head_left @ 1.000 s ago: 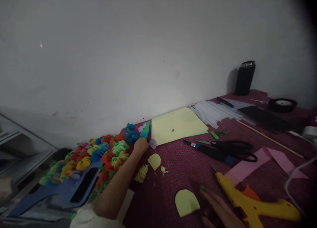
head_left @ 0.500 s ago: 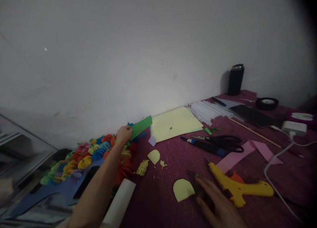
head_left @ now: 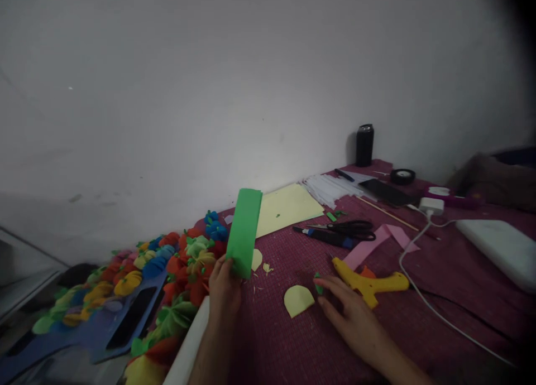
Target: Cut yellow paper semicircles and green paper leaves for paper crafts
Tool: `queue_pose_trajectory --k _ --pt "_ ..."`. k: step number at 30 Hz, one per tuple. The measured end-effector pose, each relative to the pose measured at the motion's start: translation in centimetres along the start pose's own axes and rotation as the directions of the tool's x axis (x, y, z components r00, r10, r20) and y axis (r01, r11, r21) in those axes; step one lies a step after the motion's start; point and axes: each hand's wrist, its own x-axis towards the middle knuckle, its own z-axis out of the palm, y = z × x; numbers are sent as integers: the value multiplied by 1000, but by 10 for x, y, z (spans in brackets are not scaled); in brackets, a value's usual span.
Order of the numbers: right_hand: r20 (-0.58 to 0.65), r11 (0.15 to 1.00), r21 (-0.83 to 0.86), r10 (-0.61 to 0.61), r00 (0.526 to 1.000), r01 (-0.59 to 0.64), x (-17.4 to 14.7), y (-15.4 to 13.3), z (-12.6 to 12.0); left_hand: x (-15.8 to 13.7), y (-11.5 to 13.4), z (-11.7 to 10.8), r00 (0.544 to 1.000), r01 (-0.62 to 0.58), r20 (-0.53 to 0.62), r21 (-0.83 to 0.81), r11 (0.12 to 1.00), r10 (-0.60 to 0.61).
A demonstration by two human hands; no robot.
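A green strip [head_left: 245,229] is pinched, raised, in the left hand [head_left: 225,287], a scrap [head_left: 318,284] in the right hand [head_left: 352,319]; steady grips seem called for.

The easiest way through is the bare purple cloth [head_left: 268,332] between the two forearms; it runs up past the round-ended pale yellow cutout [head_left: 298,299], which lies flat and blocks little. Outside the left hand [head_left: 224,282] there's hardly a gap: a heap of bright paper shapes [head_left: 180,273] and a white roll [head_left: 188,349] crowd that forearm, and the upright green strip [head_left: 245,231] screens part of the pale yellow sheets [head_left: 288,207]. Ahead of the right hand [head_left: 347,315], the yellow glue gun [head_left: 372,284] sits close, with the black scissors [head_left: 355,229] and cutter [head_left: 329,237] barring the way beyond. Farther right there's open cloth, but a white cable [head_left: 414,301] loops across it, toward the white box [head_left: 498,248].
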Motion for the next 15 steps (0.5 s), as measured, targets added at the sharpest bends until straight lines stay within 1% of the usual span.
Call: queue_pose_trajectory --k 2,5,7,9,11,15 --pt "26 999 -29 -34 999 35 11 -7 -5 -1 -12 3 997 68 42 -40 997 -66" --pt "95 988 -140 -58 994 71 33 -14 -6 5 -23 10 992 112 74 -81 990 -106" --pt "133 963 -261 -30 991 64 46 -16 -2 6 -28 13 989 127 86 -94 987 -119" --pt "175 912 -408 34 984 41 54 -18 2 4 -31 14 984 151 106 -91 984 -141" --pt "206 855 -518 97 974 25 58 -20 5 1 -32 14 976 182 133 -80 980 -170" --pt "194 800 -600 150 970 -4 58 -23 5 -5 -34 12 964 218 172 -80 973 -202"
